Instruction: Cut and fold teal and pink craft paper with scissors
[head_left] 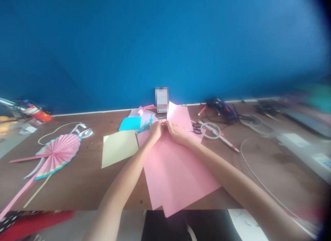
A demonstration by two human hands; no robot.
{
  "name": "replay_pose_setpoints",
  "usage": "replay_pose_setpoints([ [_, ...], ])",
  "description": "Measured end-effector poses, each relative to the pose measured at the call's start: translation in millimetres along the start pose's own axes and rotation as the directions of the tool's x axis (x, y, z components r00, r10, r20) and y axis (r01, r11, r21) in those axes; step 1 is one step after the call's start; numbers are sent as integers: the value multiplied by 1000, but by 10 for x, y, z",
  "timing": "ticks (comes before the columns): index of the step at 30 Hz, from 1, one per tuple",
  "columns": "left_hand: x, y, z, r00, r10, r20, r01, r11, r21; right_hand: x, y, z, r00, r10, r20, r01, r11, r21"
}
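Large pink sheets of paper (176,175) lie in front of me, their near corners reaching past the table edge. My left hand (157,129) and my right hand (176,132) meet at the far end of this paper. Their fingers are closed at its far edge, the fingertips almost touching; blur hides the exact grip. Just behind the right hand another piece of pink paper (180,117) stands partly raised. Left of my hands lie thin blue paper strips (146,126), a blue sheet (130,123) and a pale yellow sheet (120,146).
A pleated pink paper fan (60,153) with blue edging lies at the left. Scissors (198,127), a white ring (210,130) and a pencil (229,144) are on the right. Cables (254,165) and a power strip (297,144) lie farther right. A blue wall (165,44) borders the table.
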State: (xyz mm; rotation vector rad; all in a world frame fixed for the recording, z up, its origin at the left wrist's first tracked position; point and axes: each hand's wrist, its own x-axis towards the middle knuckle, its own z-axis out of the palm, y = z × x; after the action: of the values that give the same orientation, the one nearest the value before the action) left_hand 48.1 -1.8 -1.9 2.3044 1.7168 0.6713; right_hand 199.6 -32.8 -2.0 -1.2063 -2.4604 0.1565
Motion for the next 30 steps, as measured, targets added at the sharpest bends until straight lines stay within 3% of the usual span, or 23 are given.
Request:
replay_pose_setpoints([
  [6,10,-20,25,1000,-29,-3,29,1000,-8,12,-51,-5,999,4,35,0,991,-135],
  [16,-44,84,-61,1000,-4,-20,3,999,-48,66,-123,-96,977,120,176,-85,977,-195],
  [22,-34,121,-40,999,22,-28,-21,999,30,30,-53,-135,980,75,186,-73,997,-19],
  [27,-6,72,-15,1000,6,3,-7,998,55,17,79,-56,989,149,-21,-141,966,218],
  [30,30,14,2,1000,-16,2,16,1000,-1,41,114,-31,983,180,-46,-156,934,322],
])
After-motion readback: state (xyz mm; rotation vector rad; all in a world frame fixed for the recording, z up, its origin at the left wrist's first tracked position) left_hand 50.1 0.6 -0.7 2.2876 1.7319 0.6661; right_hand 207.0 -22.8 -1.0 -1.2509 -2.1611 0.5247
